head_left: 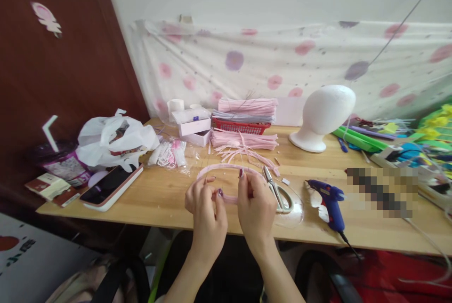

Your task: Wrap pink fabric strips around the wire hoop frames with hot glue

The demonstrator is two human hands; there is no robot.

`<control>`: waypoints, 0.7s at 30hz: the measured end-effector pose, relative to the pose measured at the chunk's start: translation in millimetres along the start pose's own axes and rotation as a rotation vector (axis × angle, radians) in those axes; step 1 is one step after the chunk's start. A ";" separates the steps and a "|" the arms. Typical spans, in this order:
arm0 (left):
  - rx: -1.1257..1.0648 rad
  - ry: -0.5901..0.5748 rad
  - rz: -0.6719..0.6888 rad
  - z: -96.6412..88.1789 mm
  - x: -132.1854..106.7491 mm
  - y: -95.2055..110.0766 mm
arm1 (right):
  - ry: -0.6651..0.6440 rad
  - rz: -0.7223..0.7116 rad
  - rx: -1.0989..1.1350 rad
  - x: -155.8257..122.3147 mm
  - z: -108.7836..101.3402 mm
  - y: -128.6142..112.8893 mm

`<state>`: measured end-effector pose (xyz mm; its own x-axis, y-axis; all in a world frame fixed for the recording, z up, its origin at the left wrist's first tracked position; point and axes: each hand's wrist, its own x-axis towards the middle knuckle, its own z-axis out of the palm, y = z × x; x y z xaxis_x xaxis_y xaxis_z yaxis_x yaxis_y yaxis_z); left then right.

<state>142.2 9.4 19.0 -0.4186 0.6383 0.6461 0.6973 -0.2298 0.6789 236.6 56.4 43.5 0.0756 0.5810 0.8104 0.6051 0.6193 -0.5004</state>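
Left hand [208,202] and right hand [257,199], fingers closed on 1 narrow, soft, pale-pink strip [231,198] over the near middle of a pale wooden bench [160,199]; cream-handled metal scissors [276,191] lie right.

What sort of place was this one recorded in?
Probably a small craft workspace, perhaps in a home: a blue glue gun and scissors lie on a wooden table, with bundled pink strips and a white mannequin head farther back.
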 end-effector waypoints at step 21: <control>-0.183 -0.350 -0.309 -37.1 7.7 9.9 | 0.040 0.029 0.001 -2.5 -4.4 10.4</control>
<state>124.3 -15.3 43.6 -0.3469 0.8980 0.2707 0.4452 -0.0964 0.8902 246.2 59.0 37.6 0.1245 0.5770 0.8072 0.6012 0.6034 -0.5240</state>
